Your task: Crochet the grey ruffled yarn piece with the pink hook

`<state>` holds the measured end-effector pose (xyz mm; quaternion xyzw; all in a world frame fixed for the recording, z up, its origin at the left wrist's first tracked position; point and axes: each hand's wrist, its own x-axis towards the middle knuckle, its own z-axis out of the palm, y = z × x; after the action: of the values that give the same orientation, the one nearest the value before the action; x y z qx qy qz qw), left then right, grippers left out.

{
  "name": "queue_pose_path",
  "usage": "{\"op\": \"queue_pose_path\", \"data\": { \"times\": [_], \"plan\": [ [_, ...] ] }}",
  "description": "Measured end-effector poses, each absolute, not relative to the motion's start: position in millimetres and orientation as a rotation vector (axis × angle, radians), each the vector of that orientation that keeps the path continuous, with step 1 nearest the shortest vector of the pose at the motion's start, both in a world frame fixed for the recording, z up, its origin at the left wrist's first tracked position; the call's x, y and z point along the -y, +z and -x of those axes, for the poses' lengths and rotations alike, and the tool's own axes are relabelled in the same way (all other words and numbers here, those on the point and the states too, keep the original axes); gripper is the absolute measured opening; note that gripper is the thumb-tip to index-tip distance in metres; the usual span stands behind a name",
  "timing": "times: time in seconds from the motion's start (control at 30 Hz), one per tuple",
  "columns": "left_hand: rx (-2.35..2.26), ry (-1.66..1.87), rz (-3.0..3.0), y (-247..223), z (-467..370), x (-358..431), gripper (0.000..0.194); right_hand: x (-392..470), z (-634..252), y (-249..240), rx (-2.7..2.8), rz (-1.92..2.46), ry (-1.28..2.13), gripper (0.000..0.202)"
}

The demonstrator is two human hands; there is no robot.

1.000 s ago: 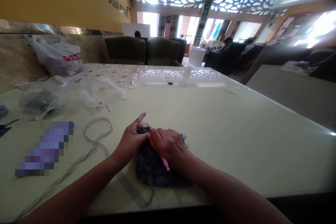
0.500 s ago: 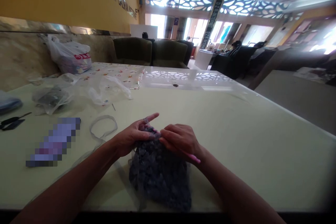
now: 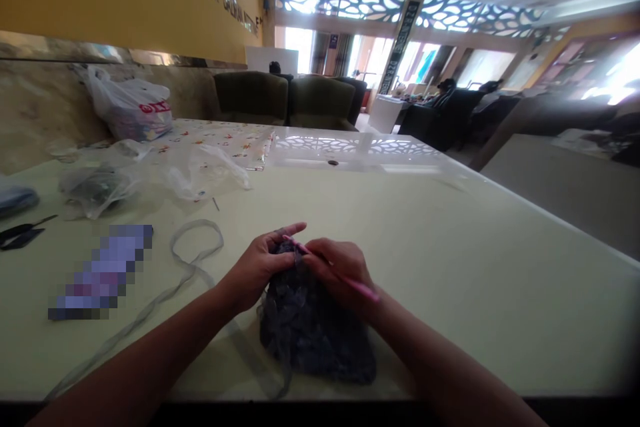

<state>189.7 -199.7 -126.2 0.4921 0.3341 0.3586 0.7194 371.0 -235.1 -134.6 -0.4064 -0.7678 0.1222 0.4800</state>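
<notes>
A dark grey crocheted piece (image 3: 320,340) hangs from my fingers near the table's front edge. My left hand (image 3: 265,263) pinches its upper left edge, thumb on top, with the index finger stretched out past it. In my right hand (image 3: 340,270) is a pink crochet hook (image 3: 363,289), its tip at the top edge of the piece beside my left fingers. A translucent grey strip (image 3: 207,257) loops on the table to the left and passes under my left forearm.
Left on the white table (image 3: 450,267) lie a pixelated bluish object (image 3: 107,273), black scissors or keys (image 3: 23,237) and thin plastic bags (image 3: 97,187). A full white bag (image 3: 137,107) stands by the wall. Chairs (image 3: 320,100) and seated people are beyond.
The crocheted piece has swung slightly right. My right hand has tilted, so more of the pink hook shows, its tip now over the work near my left fingers.
</notes>
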Motion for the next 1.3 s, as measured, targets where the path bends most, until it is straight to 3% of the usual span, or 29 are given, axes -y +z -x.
{"op": "queue_pose_path", "data": {
  "times": [0.1, 0.23, 0.37, 0.47, 0.53, 0.73, 0.87, 1.0, 1.13, 1.3],
  "plan": [
    [-0.670, 0.781, -1.147, -129, -191, 203, 0.052, 238, -369, -139, 1.860, 1.008, 0.168, 0.023],
    [-0.644, 0.788, -1.484, -122, -178, 187, 0.037, 240, -376, -126, 1.611, 1.088, 0.383, 0.020],
    [-0.761, 0.852, -1.547, -117, -169, 176, 0.057, 239, -380, -117, 1.543, 1.075, 0.423, 0.022],
    [-0.603, 0.864, -1.269, -119, -174, 184, 0.085, 241, -377, -123, 1.642, 1.067, 0.362, 0.020],
    [-0.602, 0.844, -1.161, -120, -180, 194, 0.096, 242, -374, -128, 1.761, 1.017, 0.272, 0.021],
    [-0.730, 0.763, -1.228, -118, -186, 206, 0.100, 234, -373, -135, 2.118, 0.900, -0.125, 0.037],
    [-0.771, 0.877, -1.254, -120, -191, 207, 0.089, 233, -370, -135, 2.135, 0.988, -0.591, 0.033],
    [-0.743, 0.907, -1.023, -120, -196, 211, 0.078, 243, -364, -134, 2.034, 1.054, -0.766, 0.021],
    [-0.572, 0.725, -0.884, -114, -191, 211, 0.080, 247, -367, -133, 2.012, 0.819, -0.671, 0.013],
    [-0.510, 0.683, -0.870, -107, -181, 207, 0.089, 244, -372, -129, 1.963, 0.700, -0.282, 0.026]
  ]
}}
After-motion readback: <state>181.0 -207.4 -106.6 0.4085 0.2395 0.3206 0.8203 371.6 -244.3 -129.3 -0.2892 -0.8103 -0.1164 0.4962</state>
